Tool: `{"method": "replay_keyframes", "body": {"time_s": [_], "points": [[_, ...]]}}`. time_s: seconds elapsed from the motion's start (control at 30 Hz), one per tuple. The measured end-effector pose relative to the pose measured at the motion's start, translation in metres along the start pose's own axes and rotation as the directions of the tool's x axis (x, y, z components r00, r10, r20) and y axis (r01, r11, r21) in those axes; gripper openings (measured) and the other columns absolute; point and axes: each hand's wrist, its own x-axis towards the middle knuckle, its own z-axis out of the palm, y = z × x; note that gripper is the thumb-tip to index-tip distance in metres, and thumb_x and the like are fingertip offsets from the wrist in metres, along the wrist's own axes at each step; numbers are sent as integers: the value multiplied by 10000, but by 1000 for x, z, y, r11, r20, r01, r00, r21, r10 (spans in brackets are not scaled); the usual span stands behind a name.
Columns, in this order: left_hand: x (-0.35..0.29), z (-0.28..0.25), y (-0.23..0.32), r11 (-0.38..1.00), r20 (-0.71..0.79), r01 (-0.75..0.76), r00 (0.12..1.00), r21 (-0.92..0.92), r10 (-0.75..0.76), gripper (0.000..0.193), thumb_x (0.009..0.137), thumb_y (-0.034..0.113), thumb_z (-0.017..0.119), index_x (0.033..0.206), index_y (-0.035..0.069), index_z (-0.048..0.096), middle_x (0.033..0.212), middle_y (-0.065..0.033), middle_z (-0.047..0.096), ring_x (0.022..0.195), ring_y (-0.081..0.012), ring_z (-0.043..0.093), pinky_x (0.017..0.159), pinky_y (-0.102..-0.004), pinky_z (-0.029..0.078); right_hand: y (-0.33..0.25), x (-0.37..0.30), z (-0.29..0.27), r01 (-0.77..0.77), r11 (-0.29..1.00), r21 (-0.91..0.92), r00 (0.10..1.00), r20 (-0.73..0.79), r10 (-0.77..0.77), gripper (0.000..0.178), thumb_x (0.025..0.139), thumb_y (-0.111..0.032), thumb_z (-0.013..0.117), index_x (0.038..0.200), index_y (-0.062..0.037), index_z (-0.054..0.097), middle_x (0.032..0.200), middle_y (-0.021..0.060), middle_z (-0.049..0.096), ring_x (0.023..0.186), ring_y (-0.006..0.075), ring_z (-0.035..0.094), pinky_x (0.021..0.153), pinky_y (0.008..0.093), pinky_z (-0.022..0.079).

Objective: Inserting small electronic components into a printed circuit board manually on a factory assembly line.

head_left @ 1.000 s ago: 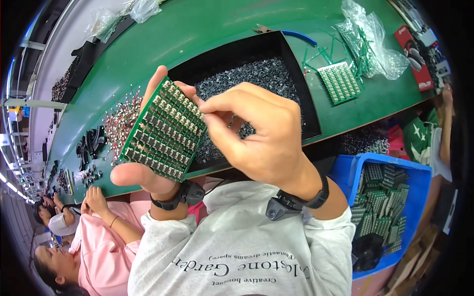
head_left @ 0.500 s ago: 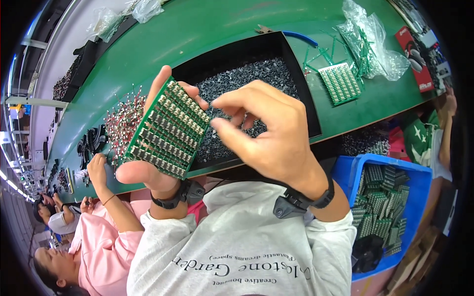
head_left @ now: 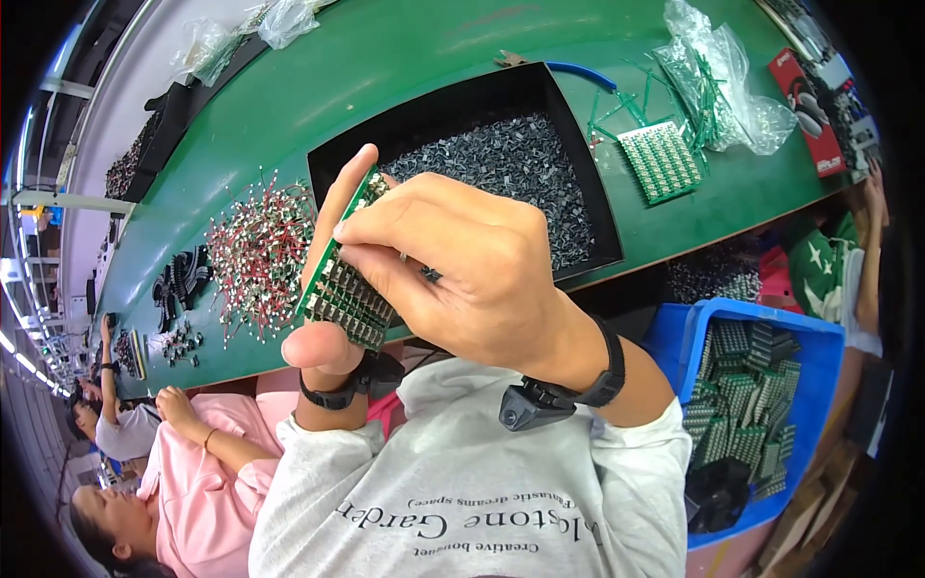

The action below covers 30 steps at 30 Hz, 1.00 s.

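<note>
A green circuit board panel (head_left: 355, 301) with rows of small black and metallic parts is gripped at its edges by my left hand (head_left: 326, 349). The panel is tilted, so its rows show at a slant. Over its upper part reaches my right hand (head_left: 477, 265), thumb and forefinger pinched together at the board's left edge. Whatever lies between those fingertips is too small or hidden to make out. Behind both hands stands a black box (head_left: 590, 183), filled with many small dark grey pieces (head_left: 491, 159).
Red-and-white wired parts (head_left: 255, 255) are heaped on the green table (head_left: 424, 48) at left. Another panel (head_left: 660, 162), blue-handled pliers (head_left: 583, 72) and a clear plastic bag (head_left: 737, 87) lie at right. A blue bin (head_left: 819, 385) holds stacked panels. Someone in pink (head_left: 207, 482) sits at left.
My right hand has moved left onto the board, its fingers closing at the edge. The board has shifted slightly right and turned more edge-on. The neighbour's hand has drawn back from the parts.
</note>
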Motion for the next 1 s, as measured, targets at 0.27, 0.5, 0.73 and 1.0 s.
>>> {"method": "replay_keyframes", "body": {"time_s": [0.27,0.5,0.73,1.0], "points": [[7,-11,-20,977,225,-21,972,-214,70,1276,736,912,556,1557,-38,331,1224,-83,559,1129,-176,576,994,-303,468,4,-5,-18,-162,983,89,985,74,155,158,761,74,758,905,16,726,795,99,708,669,147,695,598,242,562],[16,-24,-19,949,94,-47,992,-311,80,1589,420,1046,467,1543,-69,311,1254,-119,575,1133,-211,587,1005,-352,484,8,-7,-27,-138,990,-30,990,32,139,186,752,84,754,921,12,728,864,104,715,701,154,697,608,255,559],[12,-7,-12,961,31,-3,999,-277,12,1556,477,1038,461,1535,-92,303,1254,-131,582,1106,-206,595,965,-335,495,2,-11,-2,-108,994,12,994,-3,108,186,744,37,799,909,-17,730,779,92,706,657,178,700,599,268,557],[11,-3,-13,954,29,7,1000,-299,2,1537,450,974,624,1559,-38,301,1248,-98,576,1088,-185,598,936,-311,518,10,-9,-8,-107,991,86,994,32,104,149,750,57,779,870,-7,718,751,77,693,629,148,682,597,246,546]]}}
